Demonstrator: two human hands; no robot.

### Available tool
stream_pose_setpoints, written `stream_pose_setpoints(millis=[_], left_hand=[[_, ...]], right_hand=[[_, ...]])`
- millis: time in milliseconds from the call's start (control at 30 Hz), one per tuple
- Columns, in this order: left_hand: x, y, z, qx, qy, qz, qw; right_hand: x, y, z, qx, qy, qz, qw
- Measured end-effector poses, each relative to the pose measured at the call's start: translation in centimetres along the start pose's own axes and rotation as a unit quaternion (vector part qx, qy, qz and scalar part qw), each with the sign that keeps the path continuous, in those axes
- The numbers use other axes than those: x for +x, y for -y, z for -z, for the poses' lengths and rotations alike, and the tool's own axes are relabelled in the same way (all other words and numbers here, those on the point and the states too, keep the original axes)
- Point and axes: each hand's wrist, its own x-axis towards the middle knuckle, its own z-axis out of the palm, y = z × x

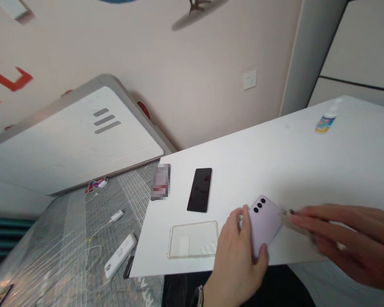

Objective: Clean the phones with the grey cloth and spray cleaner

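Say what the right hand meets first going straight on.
The lilac phone in the left hand, probably; the right hand sits right at its edge, though depth is unclear.

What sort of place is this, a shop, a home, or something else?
Probably an indoor workroom for handling phones, though I can't be certain. A left hand holds a lilac smartphone over a white table, which also bears a black smartphone and a clear phone case.
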Motion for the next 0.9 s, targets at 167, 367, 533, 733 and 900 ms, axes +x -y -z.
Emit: stream_pose_setpoints(millis=[167,367,533,733,900], left_hand=[[-0.5,-0.9,-0.9,0.05,-0.013,-0.01,0.999],[-3.1,-0.5,-2.5,0.078,-0.068,-0.017,0.994],[-4.5,-0.1,-2.9,0.051,-0.108,-0.008,0.993],[-4.5,0.7,-3.6,-0.006,-0.183,-0.009,0.983],[-4.7,1.2,-4.0,0.03,-0.188,0.003,0.982]], right_hand=[[-0.3,-1.5,-4.9,0.01,0.105,0.009,0.994],[-2.2,-0.9,-5.0,0.026,0.171,-0.022,0.985],[-2.7,1.6,-5.0,-0.07,0.165,-0.096,0.979],[-3.2,5.6,-5.1,0.047,0.221,0.042,0.973],[-3.0,4.0,-5.1,-0.062,0.206,-0.038,0.976]])
